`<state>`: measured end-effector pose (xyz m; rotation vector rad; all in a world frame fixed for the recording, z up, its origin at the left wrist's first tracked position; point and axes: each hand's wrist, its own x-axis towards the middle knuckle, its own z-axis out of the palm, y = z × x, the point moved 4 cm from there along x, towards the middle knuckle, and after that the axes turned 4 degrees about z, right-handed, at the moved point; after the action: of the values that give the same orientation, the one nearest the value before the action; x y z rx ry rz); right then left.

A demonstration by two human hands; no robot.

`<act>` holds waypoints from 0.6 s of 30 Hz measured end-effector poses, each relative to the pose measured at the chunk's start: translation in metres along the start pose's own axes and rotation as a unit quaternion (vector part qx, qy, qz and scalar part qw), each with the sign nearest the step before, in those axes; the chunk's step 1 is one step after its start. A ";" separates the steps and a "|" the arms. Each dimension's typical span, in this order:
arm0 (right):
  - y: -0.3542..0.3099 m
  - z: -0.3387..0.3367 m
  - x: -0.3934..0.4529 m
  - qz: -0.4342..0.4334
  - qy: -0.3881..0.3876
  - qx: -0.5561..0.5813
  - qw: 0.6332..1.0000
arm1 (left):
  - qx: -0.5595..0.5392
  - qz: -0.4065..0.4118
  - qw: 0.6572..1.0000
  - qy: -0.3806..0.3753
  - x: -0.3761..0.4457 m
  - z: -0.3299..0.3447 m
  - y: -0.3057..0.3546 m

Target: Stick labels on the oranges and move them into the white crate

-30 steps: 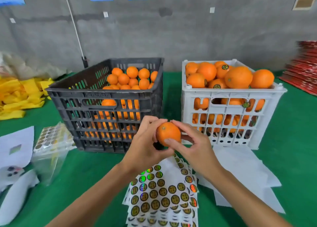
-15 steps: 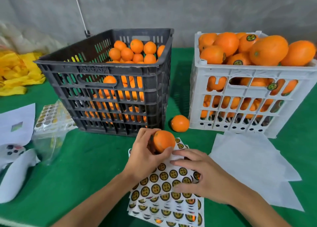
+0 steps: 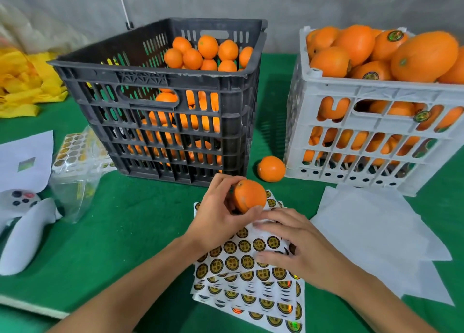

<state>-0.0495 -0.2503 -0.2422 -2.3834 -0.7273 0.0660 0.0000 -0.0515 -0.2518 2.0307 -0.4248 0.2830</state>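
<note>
While my left hand point(image 3: 221, 214) grips the round, unlabelled orange point(image 3: 249, 199) above the sheets of round gold-and-black stickers point(image 3: 244, 257), my right hand point(image 3: 296, 242) lies flat-fingered there; next, I judge, comes peeling one label, before the white plastic crate point(image 3: 376, 141).

Orange point(image 3: 249, 199) above label sheets point(image 3: 248, 265), white crate point(image 3: 376, 141) heaped
</note>
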 end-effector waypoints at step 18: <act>-0.014 0.000 0.004 -0.090 0.086 -0.012 0.992 | -0.079 -0.063 0.995 0.009 0.001 -0.007 -0.001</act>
<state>-0.0528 -0.2394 -0.2339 -2.3018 -0.8591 -0.2219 0.0016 -0.0448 -0.2491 1.8886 -0.2973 0.1846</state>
